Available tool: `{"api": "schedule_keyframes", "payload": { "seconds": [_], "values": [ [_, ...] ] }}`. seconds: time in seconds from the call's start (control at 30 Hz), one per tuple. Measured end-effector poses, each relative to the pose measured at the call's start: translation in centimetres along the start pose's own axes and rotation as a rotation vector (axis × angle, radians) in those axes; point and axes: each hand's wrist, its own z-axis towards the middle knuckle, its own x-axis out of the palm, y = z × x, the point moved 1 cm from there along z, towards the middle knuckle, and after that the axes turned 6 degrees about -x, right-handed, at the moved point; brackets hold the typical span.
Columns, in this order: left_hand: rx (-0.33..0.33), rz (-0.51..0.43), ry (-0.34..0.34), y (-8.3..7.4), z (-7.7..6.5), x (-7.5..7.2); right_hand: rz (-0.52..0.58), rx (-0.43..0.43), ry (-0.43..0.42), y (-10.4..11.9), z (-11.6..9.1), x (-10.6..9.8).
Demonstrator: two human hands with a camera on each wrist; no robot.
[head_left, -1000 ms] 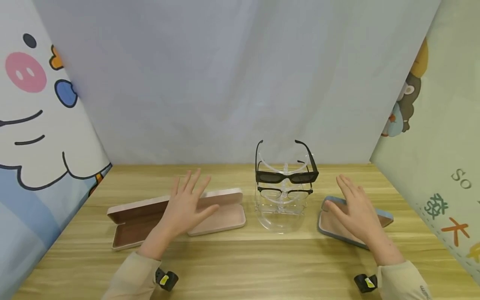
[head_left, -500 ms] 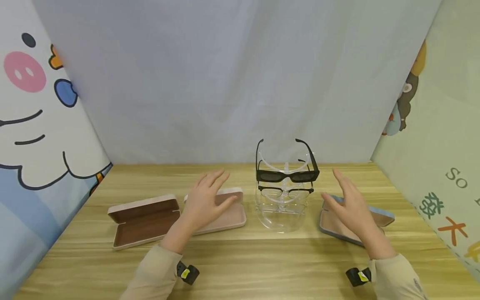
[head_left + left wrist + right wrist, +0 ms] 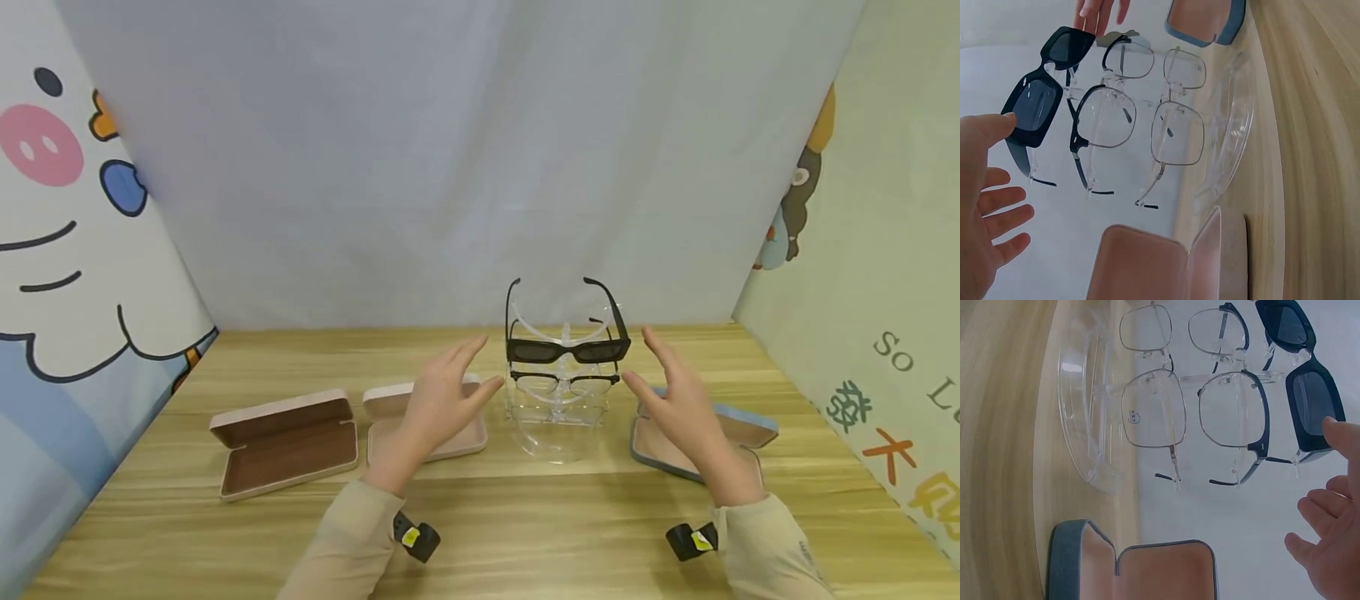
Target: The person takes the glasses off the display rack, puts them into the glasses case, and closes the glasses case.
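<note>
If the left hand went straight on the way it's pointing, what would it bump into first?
Probably the black sunglasses, at the end nearest the left hand, though depth is hard to judge, so it might just miss them.

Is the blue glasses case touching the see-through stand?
Apart. The head view shows a strip of bare wooden tabletop between the blue case and the see-through stand.

Before you spreads a light wood-grain table [image 3: 540, 533]; on it, at your left, lies an open brown-lined case [image 3: 292, 458]; just beside it, apart, an open pale pink case [image 3: 462, 437]; then a clear stand [image 3: 553, 456], upright on its curved base; and at your right, an open blue case [image 3: 656, 452] with a pinkish lining.
</note>
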Motion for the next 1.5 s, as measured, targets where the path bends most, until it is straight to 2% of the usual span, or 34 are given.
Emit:
{"api": "schedule_keyframes", "payload": {
  "seconds": [0.17, 0.43, 0.67, 0.8, 1.03, 1.23, 1.37, 1.5],
  "values": [
    [-0.041, -0.059, -0.007, -0.8, 0.3, 0.7, 0.039, 0.004, -0.023, 0.2, 0.2, 0.3],
    [-0.15, -0.266, -0.025, -2.4, 0.8, 2.1, 0.125, 0.041, -0.047, 0.7, 0.7, 0.6],
    [-0.192, -0.32, -0.028, -3.3, 1.6, 2.2, 0.272, 0.059, -0.099, 1.2, 1.1, 0.8],
    [-0.209, -0.333, -0.045, -3.5, 1.9, 2.2, 0.302, 0.066, -0.111, 1.3, 1.4, 1.0],
    [-0.22, -0.354, -0.098, -3.5, 2.3, 2.0, 0.308, 0.112, -0.14, 1.6, 1.7, 1.0],
    [-0.211, -0.381, -0.121, -3.7, 2.4, 1.1, 0.395, 0.153, -0.143, 2.4, 1.7, 0.4],
    [-0.179, -0.419, -0.141, -4.0, 2.3, 0.6, 0.446, 0.149, -0.166, 3.0, 1.5, -0.2],
    [-0.122, -0.45, -0.174, -4.6, 1.9, 0.4, 0.449, 0.095, -0.204, 3.3, 1.0, -0.6]
  ]
}}
